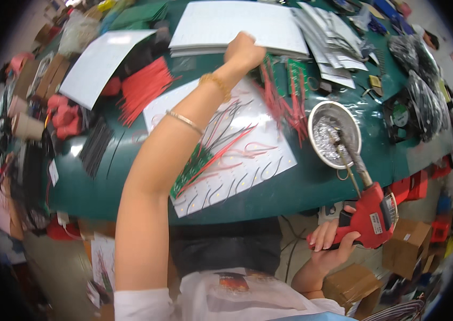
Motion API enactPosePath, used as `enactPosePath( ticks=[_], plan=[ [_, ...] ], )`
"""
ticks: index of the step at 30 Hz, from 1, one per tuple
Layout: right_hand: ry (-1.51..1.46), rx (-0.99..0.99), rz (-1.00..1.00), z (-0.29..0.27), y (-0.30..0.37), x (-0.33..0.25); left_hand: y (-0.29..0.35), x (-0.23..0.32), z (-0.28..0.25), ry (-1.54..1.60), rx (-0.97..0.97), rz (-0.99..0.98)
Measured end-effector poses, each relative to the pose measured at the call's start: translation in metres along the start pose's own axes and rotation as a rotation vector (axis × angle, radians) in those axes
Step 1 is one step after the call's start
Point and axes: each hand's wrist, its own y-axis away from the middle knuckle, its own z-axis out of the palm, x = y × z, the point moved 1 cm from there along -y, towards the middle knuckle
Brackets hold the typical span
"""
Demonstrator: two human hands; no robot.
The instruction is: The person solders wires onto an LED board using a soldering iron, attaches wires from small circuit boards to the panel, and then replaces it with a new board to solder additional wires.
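My left hand [245, 51] is closed at the near edge of a stack of white panels [231, 21]. Whatever its fingers may hold is hidden. Just right of it lie green circuit boards [296, 77] with red wires. Low on the right, my right hand [333, 241] grips a red soldering gun [373, 216] by its handle. The gun's tip reaches into a white-rimmed bowl [314, 120] with crumpled silvery material inside. Under my left forearm lies a white panel [282, 160] bearing red and black wires and a cluster of small green boards [194, 163].
Bundles of red wires [143, 88] and black wires [97, 151] lie on the green table [92, 198] to the left, near another white sheet [103, 67]. At the right are more stacked panels [336, 48], a black fan [399, 115] and plastic-wrapped coils [424, 101]. Cardboard boxes [405, 246] stand below.
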Motion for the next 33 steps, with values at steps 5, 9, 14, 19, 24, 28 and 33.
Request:
enactPosePath(
  ticks=[5,9,14,19,24,28,33],
  plan=[
    [-0.063,0.084,-0.027,-0.007,0.009,-0.004,0.035,0.008,-0.083,0.54,-0.288,0.038],
    [-0.019,0.055,-0.123,-0.006,0.009,-0.009,0.14,0.015,-0.146,0.85,-0.325,0.029],
    [-0.093,-0.177,-0.237,0.007,0.012,-0.009,0.28,0.002,-0.115,0.965,-0.097,-0.139],
    [0.042,-0.297,-0.048,0.035,0.023,0.015,0.318,-0.017,-0.096,1.082,0.224,-0.178],
    [0.034,-0.41,0.15,0.052,0.038,0.031,0.346,-0.041,-0.101,0.76,0.421,-0.141],
    [0.014,-0.6,0.146,0.055,0.037,0.055,0.357,-0.051,-0.104,0.848,0.405,-0.28],
    [0.13,-0.441,0.143,0.068,0.036,0.056,0.348,-0.047,-0.138,0.163,0.382,-0.2]
  ],
)
